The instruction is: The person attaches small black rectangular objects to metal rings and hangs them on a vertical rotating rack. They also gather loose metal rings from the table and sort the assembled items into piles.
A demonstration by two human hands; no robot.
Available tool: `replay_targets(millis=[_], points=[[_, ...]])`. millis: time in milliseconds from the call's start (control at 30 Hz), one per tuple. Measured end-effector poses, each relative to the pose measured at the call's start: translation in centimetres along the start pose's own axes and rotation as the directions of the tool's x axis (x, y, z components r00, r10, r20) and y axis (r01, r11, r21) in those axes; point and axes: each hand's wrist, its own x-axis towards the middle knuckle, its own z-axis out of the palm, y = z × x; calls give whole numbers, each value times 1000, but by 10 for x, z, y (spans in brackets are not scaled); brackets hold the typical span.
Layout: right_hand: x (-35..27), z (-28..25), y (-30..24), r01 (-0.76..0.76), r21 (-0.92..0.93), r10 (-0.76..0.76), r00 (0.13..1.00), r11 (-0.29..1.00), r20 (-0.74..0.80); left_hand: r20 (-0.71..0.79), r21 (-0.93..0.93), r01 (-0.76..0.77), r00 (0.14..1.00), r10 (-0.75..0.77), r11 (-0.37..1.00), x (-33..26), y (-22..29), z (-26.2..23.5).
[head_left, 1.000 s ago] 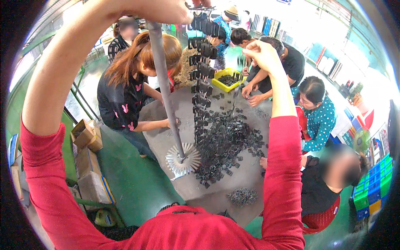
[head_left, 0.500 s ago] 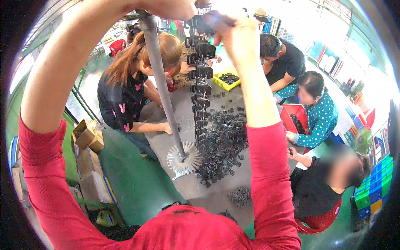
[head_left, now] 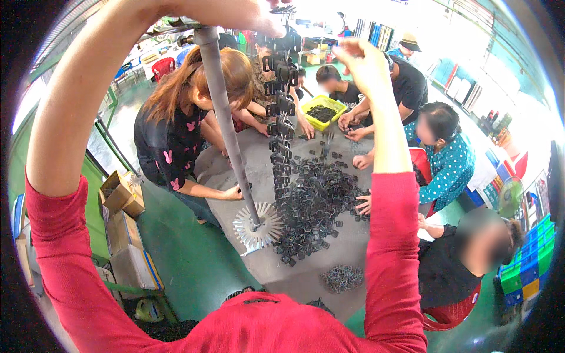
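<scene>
Both my arms are raised. My left hand (head_left: 250, 15) is at the top edge, beside the upper end of a hanging column of black plastic clip-like parts (head_left: 282, 109); its fingers are mostly cut off or hidden. To the right of the column, my right hand (head_left: 366, 65) is held up apart from it, fingers loosely apart with nothing seen in them. A grey pole (head_left: 226, 112) slants down left of the column to a white spoked disc (head_left: 258, 225). Below lies a large heap of similar black parts (head_left: 318, 200) on a grey table (head_left: 276, 273).
People stand or sit around the table, their hands among the parts. A yellow basket (head_left: 322, 120) holds black parts at the far side. A smaller pile of thin pieces (head_left: 342, 279) lies nearer. Cardboard boxes (head_left: 125, 229) stand at left; green and blue crates (head_left: 529, 262) at right.
My right hand has come away from the hanging column and moved right and slightly down. My left hand stays near the top. Several people around the table have shifted their hands.
</scene>
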Motion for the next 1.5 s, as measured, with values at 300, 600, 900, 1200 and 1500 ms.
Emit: replay_targets(millis=[300, 600, 900, 1200, 1500], points=[[20, 37, -114, 184, 34, -165, 937, 982, -307, 281, 127, 284, 908, -309, 950, 16, 38, -39], [14, 17, -27, -369, 836, 314, 916, 407, 251, 196, -71, 223, 959, -206, 972, -6, 18, -36], [24, 13, -45, -40, 276, 8, 993, 960, 118, 249, -54, 122, 963, -104, 991, -11, 24, -51], [13, 20, -140, -104, 285, 127, 990, 953, -63, 125, 77, 196, 971, -205, 977, 6, 24, -12], [1, 16, -53, -263, 775, 269, 955, 575, 124, 168, 44, 256, 951, -260, 966, -34, 37, -39]])
